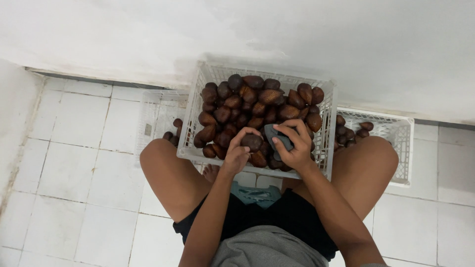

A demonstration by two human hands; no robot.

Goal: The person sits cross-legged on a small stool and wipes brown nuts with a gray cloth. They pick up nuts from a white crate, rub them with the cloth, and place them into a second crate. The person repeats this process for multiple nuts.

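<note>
A white plastic crate (190,129) heaped with brown, scaly snake fruits (257,101) stands between my bent knees. My left hand (238,154) is closed around one dark brown fruit (252,142) at the crate's near edge. Right beside it, my right hand (297,146) grips a grey cloth or pad (273,133), held over the fruit pile close to the fruit in my left hand.
Lower white crates stand on either side: one at the left (153,116) with a few fruits, one at the right (396,133) with several. A white wall runs behind them. White floor tiles lie to both sides. A teal stool (257,194) is under me.
</note>
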